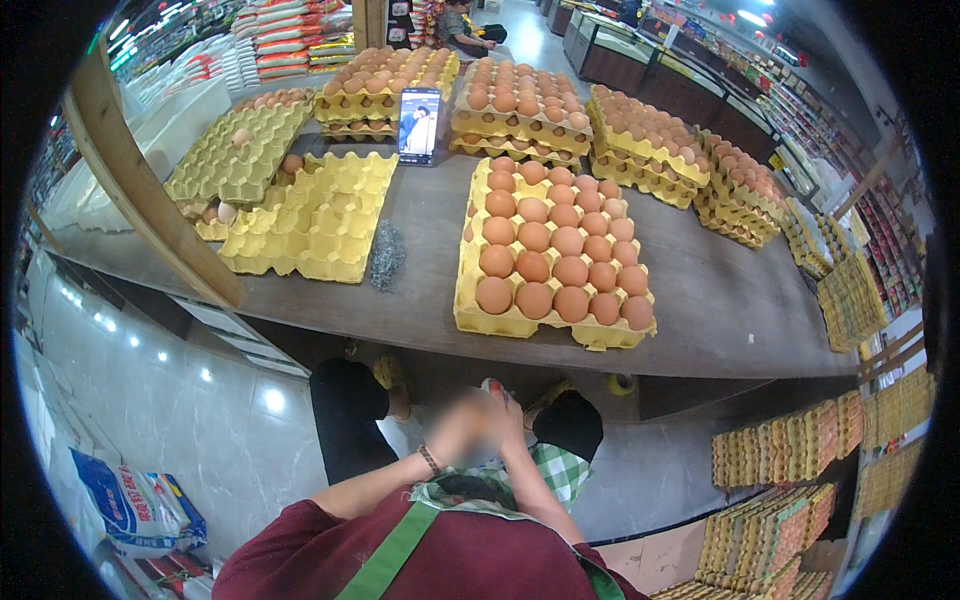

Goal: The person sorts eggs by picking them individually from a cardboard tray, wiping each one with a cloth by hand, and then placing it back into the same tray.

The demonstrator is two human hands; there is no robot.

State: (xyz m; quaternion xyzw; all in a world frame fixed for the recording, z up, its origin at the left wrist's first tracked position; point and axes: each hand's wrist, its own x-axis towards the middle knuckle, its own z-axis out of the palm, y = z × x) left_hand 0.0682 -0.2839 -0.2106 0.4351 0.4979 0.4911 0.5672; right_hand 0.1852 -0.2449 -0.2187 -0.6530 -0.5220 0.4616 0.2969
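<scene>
My left hand (pixel 452 429), with a beaded bracelet at the wrist, meets my right hand (pixel 508 420) above my lap, below the table's front edge. A blur covers much of both. Something brownish-orange shows between them, too smeared to identify. A small red and pale patch shows by my right fingertips. In front of me, a yellow pulp tray of brown eggs (pixel 566 259) rests on the dark table (pixel 420 300), with one cup vacant in its far part. To its left lie a tuft of steel wool (pixel 386 255) and an eggless yellow tray (pixel 307 225).
A phone (pixel 418 126) stands upright before stacked egg trays (pixel 521 105). More stacks (pixel 649 142) line the table's back right. A wooden post (pixel 142 187) rises at left. Trays of eggs (pixel 780 442) sit low at right. A printed sack (pixel 135 502) lies on the floor. Another person (pixel 469 30) sits beyond.
</scene>
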